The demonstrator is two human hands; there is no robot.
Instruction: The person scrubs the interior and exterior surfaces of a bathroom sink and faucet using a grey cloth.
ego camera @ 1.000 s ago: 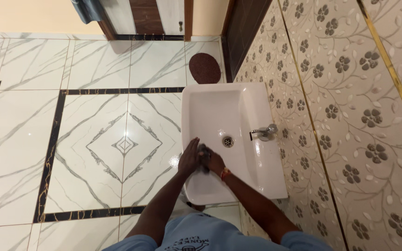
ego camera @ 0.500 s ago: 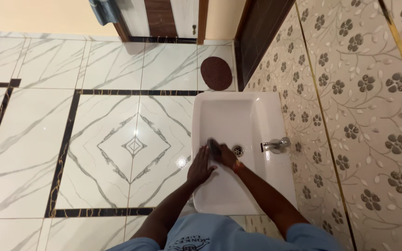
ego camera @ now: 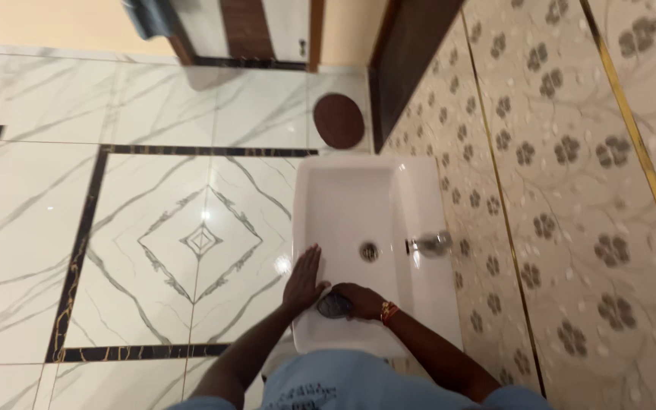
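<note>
A white rectangular wall basin [ego camera: 343, 190] is below me, with a round drain [ego camera: 369, 251] and a chrome tap [ego camera: 430, 244] on its right side. My right hand [ego camera: 358, 298] presses a dark scrubbing pad [ego camera: 334, 306] against the near inside of the bowl; a red and gold band circles that wrist. My left hand [ego camera: 304, 277] lies flat on the basin's left rim, fingers together, holding nothing.
White marble floor tiles with black and gold borders [ego camera: 153, 228] spread to the left. A floral tiled wall [ego camera: 571, 190] rises on the right. A round brown mat [ego camera: 338, 120] lies before a dark wooden door [ego camera: 404, 53] beyond the basin.
My right hand has dragged the pad from beside the drain back toward me, to the near end of the bowl. The left hand stays on the rim. The view has shifted slightly.
</note>
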